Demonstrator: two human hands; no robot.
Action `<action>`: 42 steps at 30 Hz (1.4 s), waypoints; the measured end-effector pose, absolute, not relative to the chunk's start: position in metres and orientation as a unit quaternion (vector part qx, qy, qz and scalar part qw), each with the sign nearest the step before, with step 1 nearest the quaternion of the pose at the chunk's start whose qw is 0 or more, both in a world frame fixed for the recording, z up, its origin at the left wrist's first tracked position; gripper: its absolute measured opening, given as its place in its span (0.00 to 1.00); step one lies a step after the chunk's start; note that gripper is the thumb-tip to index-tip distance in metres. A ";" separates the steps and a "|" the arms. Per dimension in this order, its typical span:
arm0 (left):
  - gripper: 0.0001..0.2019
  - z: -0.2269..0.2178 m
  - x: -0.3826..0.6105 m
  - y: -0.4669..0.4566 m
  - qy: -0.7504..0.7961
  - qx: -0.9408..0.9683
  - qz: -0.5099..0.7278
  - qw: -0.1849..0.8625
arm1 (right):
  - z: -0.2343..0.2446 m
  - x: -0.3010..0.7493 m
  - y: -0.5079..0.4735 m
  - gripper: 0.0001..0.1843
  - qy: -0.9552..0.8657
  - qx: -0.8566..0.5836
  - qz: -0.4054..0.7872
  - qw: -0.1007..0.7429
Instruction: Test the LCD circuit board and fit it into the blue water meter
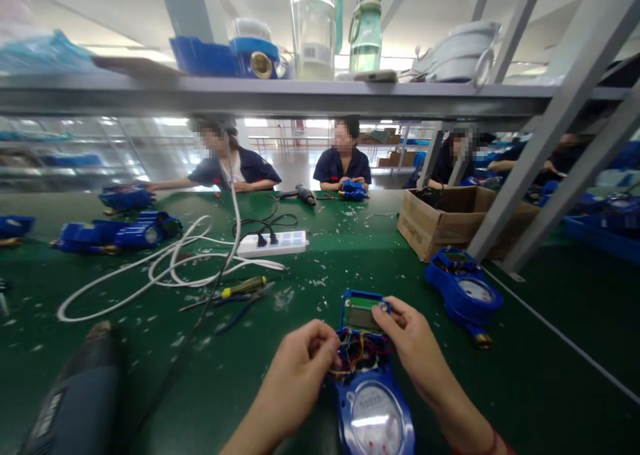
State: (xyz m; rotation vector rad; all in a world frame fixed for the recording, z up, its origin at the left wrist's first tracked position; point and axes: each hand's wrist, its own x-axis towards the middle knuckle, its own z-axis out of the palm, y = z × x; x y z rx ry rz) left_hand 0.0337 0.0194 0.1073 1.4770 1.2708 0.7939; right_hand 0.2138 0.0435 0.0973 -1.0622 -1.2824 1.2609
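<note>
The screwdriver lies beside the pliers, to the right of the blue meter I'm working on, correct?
Not quite: in the head view, the screwdriver lies beside the pliers, to the left of the blue meter you're working on.

On the counter, a meter is lying at lower centre, a heat gun at lower left; behind them, a power strip is sitting near centre and a cardboard box centre right.
</note>
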 end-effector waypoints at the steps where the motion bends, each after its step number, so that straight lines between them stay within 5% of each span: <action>1: 0.16 0.107 0.034 0.022 0.501 0.581 0.336 0.547 | 0.097 0.214 0.044 0.17 -0.530 -0.439 0.521 0.505; 5: 0.07 0.103 0.033 0.029 0.461 0.495 0.349 0.649 | 0.095 0.215 0.047 0.18 -0.528 -0.443 0.521 0.504; 12: 0.07 0.100 0.027 0.030 0.420 0.412 0.338 0.734 | 0.093 0.216 0.048 0.15 -0.523 -0.446 0.514 0.512; 25: 0.18 0.088 0.026 0.041 0.507 0.511 0.321 0.615 | 0.087 0.217 0.051 0.14 -0.501 -0.442 0.528 0.524; 36: 0.12 0.084 0.029 0.040 0.573 0.680 0.319 0.328 | 0.083 0.210 0.054 0.10 -0.443 -0.415 0.580 0.543; 42: 0.14 0.088 0.039 0.037 0.533 0.610 0.267 0.522 | 0.083 0.208 0.051 0.10 -0.426 -0.422 0.575 0.557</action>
